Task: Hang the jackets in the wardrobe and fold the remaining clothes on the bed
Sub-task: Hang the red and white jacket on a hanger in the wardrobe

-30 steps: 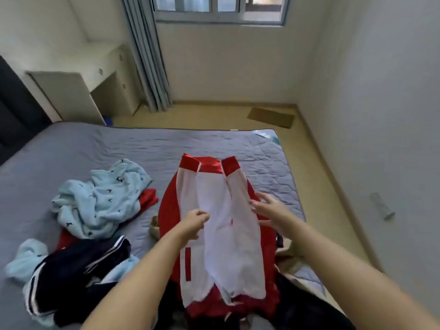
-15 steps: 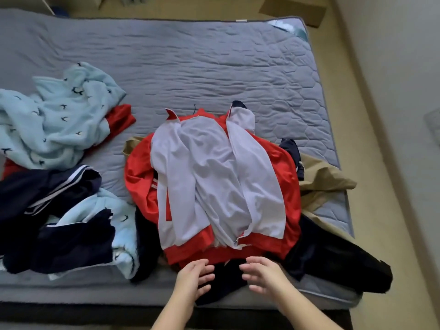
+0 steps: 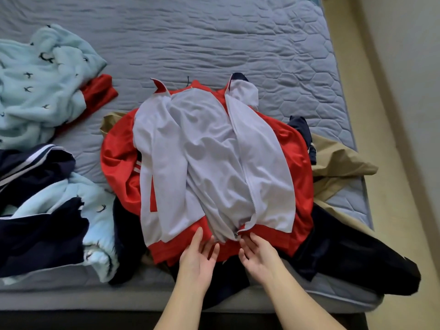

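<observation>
Now L hand [image 3: 197,256], R hand [image 3: 258,254] closer, at jacket [image 3: 214,151] hem.

Of the person only two bare forearms [image 3: 181,306] show, uncovered right up to the picture's lower edge, each ending in a bare hand, left hand [image 3: 197,260] and right hand [image 3: 259,257], with uncovered fingers [image 3: 199,236].
</observation>
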`<act>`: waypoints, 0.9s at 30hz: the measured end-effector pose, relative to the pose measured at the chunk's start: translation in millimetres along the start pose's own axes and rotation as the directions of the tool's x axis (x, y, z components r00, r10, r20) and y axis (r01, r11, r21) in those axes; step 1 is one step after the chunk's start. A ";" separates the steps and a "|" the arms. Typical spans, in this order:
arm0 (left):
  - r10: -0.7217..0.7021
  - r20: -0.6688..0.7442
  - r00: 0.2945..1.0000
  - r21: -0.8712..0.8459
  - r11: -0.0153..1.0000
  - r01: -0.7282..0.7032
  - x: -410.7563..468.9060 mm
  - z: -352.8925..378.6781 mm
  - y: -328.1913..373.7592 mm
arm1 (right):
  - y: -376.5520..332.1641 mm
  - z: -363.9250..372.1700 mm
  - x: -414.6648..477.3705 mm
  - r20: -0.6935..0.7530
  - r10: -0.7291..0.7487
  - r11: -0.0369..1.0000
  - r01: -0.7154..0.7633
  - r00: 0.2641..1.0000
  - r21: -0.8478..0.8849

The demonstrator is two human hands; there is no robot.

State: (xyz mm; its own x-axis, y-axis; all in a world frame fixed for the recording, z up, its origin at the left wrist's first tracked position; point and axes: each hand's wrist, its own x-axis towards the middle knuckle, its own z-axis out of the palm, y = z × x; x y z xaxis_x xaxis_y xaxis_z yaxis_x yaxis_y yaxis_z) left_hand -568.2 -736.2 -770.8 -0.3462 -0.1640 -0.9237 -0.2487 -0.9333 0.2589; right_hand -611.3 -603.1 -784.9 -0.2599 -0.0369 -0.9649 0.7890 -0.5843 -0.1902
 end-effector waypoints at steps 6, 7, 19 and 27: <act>0.143 -0.042 0.989 0.056 0.989 -0.140 5.2 14.0 -0.4 | 1.8 -1.2 7.3 -0.053 -0.034 0.997 0.031 0.998 -0.068; 0.179 -0.056 0.982 0.027 0.984 -0.178 5.2 14.4 1.1 | 1.5 -2.4 8.7 -0.054 -0.049 0.998 0.047 0.997 -0.049; 0.136 0.075 0.988 0.086 0.986 -0.143 -5.1 0.5 12.6 | 1.5 10.1 10.4 0.053 -0.022 1.000 0.021 0.998 0.019; 0.193 0.111 0.975 0.219 0.952 -0.214 -12.5 -7.7 19.0 | -0.4 8.8 6.9 0.157 -0.085 0.992 0.098 0.984 -0.074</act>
State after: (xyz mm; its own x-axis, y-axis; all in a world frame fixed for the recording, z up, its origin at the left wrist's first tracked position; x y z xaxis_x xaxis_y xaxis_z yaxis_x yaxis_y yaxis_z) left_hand -561.5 -754.3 -756.5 -0.4860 -0.3048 -0.8191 -0.3609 -0.7836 0.5057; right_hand -618.3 -610.3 -789.9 -0.4101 -0.1139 -0.9049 0.7991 -0.5231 -0.2963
